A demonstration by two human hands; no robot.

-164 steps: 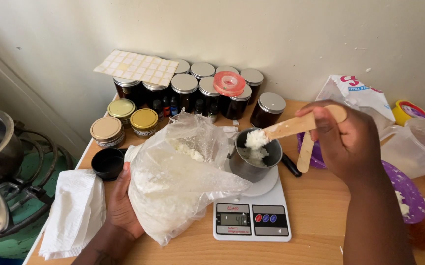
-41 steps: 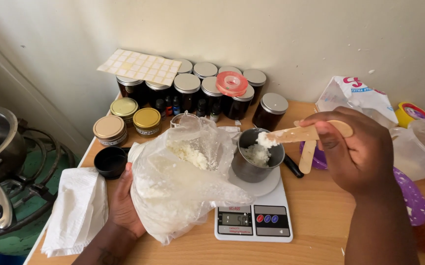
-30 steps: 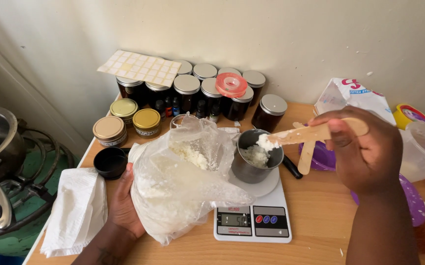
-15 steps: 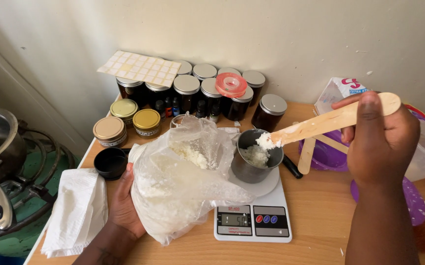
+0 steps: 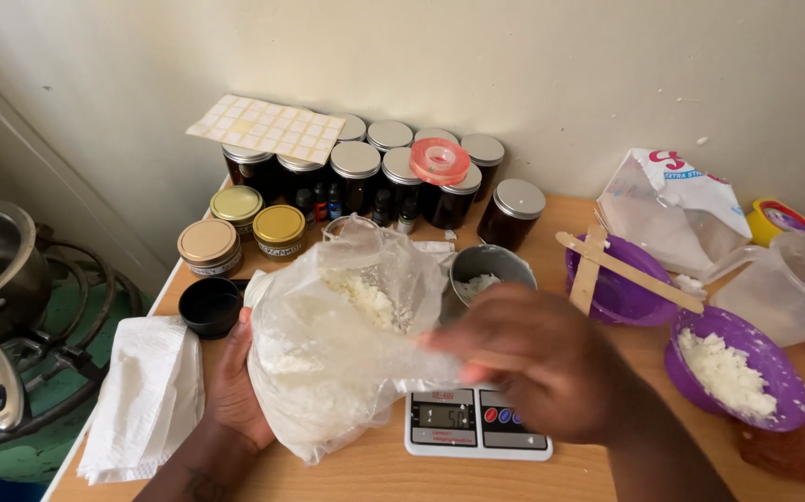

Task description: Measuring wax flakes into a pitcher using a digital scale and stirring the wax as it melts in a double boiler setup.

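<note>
From the head camera I am watching a person working at a wooden table [image 5: 598, 372], the left hand [image 5: 235, 386] cupping the side of a clear plastic bag [image 5: 337, 344] of white flakes, fingers spread flat against the film and pressing it upright just left of a small digital scale [image 5: 477, 423]. The right hand [image 5: 537, 358] is sweeping across the frame in front of the scale, blurred by motion; it is lying against the bag's right flank, and I cannot tell whether its fingers are apart or closed on anything. Behind it a metal cup [image 5: 491, 271] holding some white flakes is sitting on the scale's platform. Two wooden sticks [image 5: 607, 268] are resting crossed over the rim of a purple bowl [image 5: 616, 297], while a second purple bowl [image 5: 774, 390] with more flakes is standing nearer the table's right edge. Dark lidded jars [image 5: 374, 177] are lining the wall, a sheet of labels [image 5: 267, 125] lying on top of them, and a white cloth [image 5: 142, 400] is hanging at the left edge beside a gas burner [image 5: 30, 335].
</note>
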